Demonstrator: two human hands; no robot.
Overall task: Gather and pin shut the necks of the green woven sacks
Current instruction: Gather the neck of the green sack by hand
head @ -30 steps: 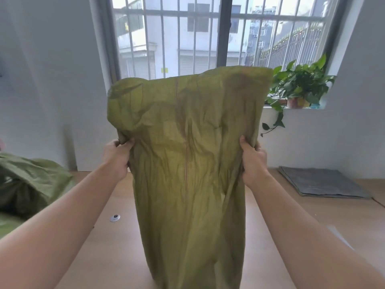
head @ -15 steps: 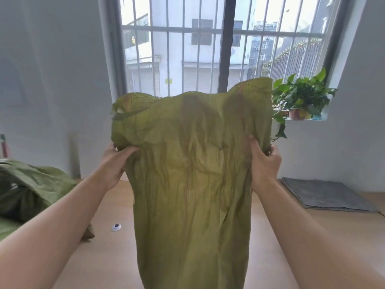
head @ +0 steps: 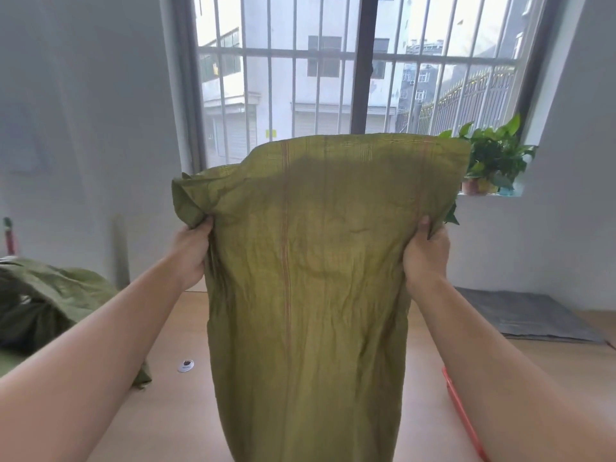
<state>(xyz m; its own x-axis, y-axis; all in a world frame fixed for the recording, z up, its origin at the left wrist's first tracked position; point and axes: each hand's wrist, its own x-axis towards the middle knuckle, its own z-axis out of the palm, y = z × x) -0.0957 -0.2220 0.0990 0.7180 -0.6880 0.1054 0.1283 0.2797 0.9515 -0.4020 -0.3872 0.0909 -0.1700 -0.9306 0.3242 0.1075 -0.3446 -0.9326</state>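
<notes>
Head cam, sack [head: 310,278] btm cropped (left hand [head: 191,251], right hand [head: 425,255] gripping)

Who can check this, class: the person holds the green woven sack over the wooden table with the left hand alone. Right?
No: the head view shows the left hand and the right hand each gripping a side edge of the green woven sack, over the wooden table.

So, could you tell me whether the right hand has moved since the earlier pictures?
Yes: gripping the sack, the right hand has risen and shifted slightly right, closer to the potted plant.
</notes>
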